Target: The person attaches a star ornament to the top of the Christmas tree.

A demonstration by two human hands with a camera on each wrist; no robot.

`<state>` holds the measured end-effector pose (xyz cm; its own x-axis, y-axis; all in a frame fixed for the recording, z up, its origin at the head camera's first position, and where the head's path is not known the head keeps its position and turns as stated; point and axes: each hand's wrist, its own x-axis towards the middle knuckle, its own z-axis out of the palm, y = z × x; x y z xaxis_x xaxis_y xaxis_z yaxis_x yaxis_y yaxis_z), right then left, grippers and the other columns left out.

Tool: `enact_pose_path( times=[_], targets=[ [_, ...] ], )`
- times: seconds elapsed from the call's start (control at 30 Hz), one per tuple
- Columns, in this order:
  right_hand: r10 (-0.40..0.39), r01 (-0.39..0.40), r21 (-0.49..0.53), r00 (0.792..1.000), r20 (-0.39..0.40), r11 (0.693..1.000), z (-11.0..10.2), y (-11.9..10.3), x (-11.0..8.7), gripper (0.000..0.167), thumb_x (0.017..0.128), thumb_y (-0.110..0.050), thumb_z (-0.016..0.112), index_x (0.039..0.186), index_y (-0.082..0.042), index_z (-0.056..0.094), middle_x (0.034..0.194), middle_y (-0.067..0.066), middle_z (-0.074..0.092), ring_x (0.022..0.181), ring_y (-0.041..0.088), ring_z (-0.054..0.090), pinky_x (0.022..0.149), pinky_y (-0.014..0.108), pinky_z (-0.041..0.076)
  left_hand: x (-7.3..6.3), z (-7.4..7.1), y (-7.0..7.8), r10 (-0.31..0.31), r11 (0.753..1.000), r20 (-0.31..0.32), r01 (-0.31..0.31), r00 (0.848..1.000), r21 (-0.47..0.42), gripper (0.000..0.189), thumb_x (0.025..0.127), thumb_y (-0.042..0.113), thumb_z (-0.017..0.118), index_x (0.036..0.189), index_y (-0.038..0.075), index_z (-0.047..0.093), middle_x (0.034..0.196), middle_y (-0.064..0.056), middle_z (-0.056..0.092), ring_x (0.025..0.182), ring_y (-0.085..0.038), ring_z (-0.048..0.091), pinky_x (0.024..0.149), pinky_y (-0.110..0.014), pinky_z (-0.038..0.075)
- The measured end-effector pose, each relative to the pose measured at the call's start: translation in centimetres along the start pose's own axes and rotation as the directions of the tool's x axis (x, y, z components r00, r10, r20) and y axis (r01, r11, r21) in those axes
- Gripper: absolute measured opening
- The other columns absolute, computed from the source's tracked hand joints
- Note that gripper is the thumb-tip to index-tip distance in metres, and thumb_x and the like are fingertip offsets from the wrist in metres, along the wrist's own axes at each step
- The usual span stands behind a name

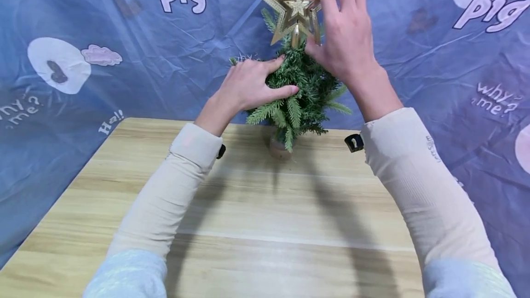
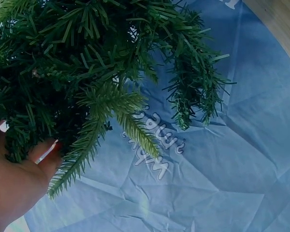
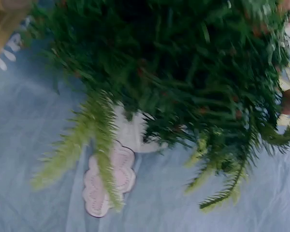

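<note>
A small artificial Christmas tree (image 1: 310,100) stands on its round base (image 1: 280,149) near the table's far edge. At its top sits a glittery gold star (image 1: 283,6) with a gold stem going down into the branches. My right hand (image 1: 348,31) pinches the star's right side, fingers behind its upper arm and thumb lower down. On the left, my left hand (image 1: 250,84) grips the upper branches between thumb and fingers. The left wrist view shows that hand (image 2: 17,188) partly buried in green needles (image 2: 63,63). Dense branches (image 3: 174,63) fill the top of the right wrist view.
The wooden table (image 1: 248,224) reaches from the tree toward me. Close behind the tree hangs a wrinkled blue cloth (image 1: 145,77) with printed words and clouds. A black strap piece (image 1: 354,142) sticks out at the right cuff.
</note>
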<state>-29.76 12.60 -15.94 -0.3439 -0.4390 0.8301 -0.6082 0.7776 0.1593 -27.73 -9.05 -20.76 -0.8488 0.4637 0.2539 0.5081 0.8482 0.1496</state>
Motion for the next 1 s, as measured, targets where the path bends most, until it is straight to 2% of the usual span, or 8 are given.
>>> enact_pose_path(
  times=[0.1,0.2,0.27,0.47,0.63,0.77,0.9,1.0],
  targets=[
    [-0.018,0.019,-0.029,0.999,0.042,0.999,-0.2,0.1,0.5,0.057,0.084,-0.012,0.069,0.136,0.001,0.051,0.134,0.023,0.047,0.128,0.038,0.038,0.097,0.047,0.049,0.1,-0.5,0.1,-0.015,1.000,0.020,0.015,1.000,-0.010,0.096,0.086,0.086,0.042,0.158,0.023,0.036,0.114,-0.015,0.070,0.096,-0.026,0.065,0.082,-0.042,0.053],
    [-0.020,0.024,-0.043,0.997,0.072,0.999,-0.3,0.2,0.7,0.061,0.086,-0.015,0.069,0.141,0.002,0.048,0.136,0.025,0.046,0.129,0.040,0.037,0.102,0.046,0.044,0.3,-1.1,0.1,-0.031,0.999,0.044,0.033,0.999,-0.035,0.097,0.085,0.085,0.045,0.158,0.022,0.038,0.147,-0.008,0.055,0.127,-0.026,0.057,0.099,-0.043,0.049],
    [-0.013,0.016,-0.041,0.997,0.079,0.999,-0.3,0.1,0.7,0.062,0.087,-0.015,0.069,0.142,0.003,0.048,0.138,0.025,0.046,0.129,0.040,0.037,0.105,0.045,0.042,0.3,-1.4,0.1,-0.043,0.998,0.061,0.046,0.997,-0.051,0.097,0.085,0.085,0.046,0.158,0.021,0.038,0.154,-0.005,0.047,0.138,-0.024,0.048,0.109,-0.044,0.042],
    [0.016,-0.016,-0.005,0.997,0.070,1.000,-0.4,0.3,0.5,0.065,0.086,-0.016,0.075,0.142,0.004,0.049,0.139,0.024,0.047,0.131,0.039,0.038,0.107,0.045,0.041,0.2,-1.9,0.3,-0.068,0.993,0.036,0.071,0.997,-0.099,0.089,0.089,0.081,0.044,0.158,0.025,0.038,0.159,-0.002,0.040,0.147,-0.021,0.033,0.118,-0.046,0.028],
    [0.013,-0.013,0.002,0.999,0.046,1.000,-1.1,0.6,0.5,0.070,0.088,-0.024,0.076,0.145,0.003,0.047,0.138,0.027,0.046,0.128,0.041,0.040,0.108,0.046,0.040,0.2,-2.3,0.4,-0.081,0.985,-0.050,0.073,0.995,-0.154,0.078,0.094,0.075,0.042,0.155,0.025,0.045,0.155,0.001,0.046,0.144,-0.018,0.039,0.117,-0.041,0.031],
    [0.047,-0.047,0.009,0.999,0.025,0.999,-1.9,0.6,0.5,0.066,0.094,-0.030,0.070,0.148,0.000,0.045,0.140,0.025,0.047,0.130,0.040,0.039,0.108,0.047,0.042,-0.2,-2.7,0.1,-0.078,0.980,-0.148,0.049,0.986,-0.191,0.068,0.098,0.068,0.044,0.148,0.022,0.055,0.147,0.000,0.055,0.136,-0.020,0.050,0.111,-0.040,0.039],
    [0.104,-0.104,0.036,0.995,0.001,0.994,-2.7,0.6,0.3,0.060,0.094,-0.027,0.069,0.145,-0.002,0.050,0.140,0.022,0.049,0.130,0.035,0.040,0.109,0.043,0.040,-0.9,-3.3,-0.5,-0.072,0.981,-0.221,0.029,0.973,-0.190,0.062,0.101,0.062,0.046,0.142,0.018,0.061,0.141,-0.001,0.061,0.127,-0.021,0.058,0.107,-0.040,0.043],
    [0.114,-0.113,0.055,0.993,-0.017,0.992,-3.1,0.7,-0.2,0.056,0.092,-0.022,0.070,0.141,0.000,0.054,0.137,0.022,0.051,0.127,0.035,0.041,0.107,0.043,0.040,-1.5,-3.8,-1.0,-0.087,0.982,-0.242,0.043,0.966,-0.183,0.060,0.101,0.061,0.047,0.141,0.019,0.063,0.138,0.000,0.063,0.123,-0.023,0.059,0.106,-0.041,0.043]
  ],
)
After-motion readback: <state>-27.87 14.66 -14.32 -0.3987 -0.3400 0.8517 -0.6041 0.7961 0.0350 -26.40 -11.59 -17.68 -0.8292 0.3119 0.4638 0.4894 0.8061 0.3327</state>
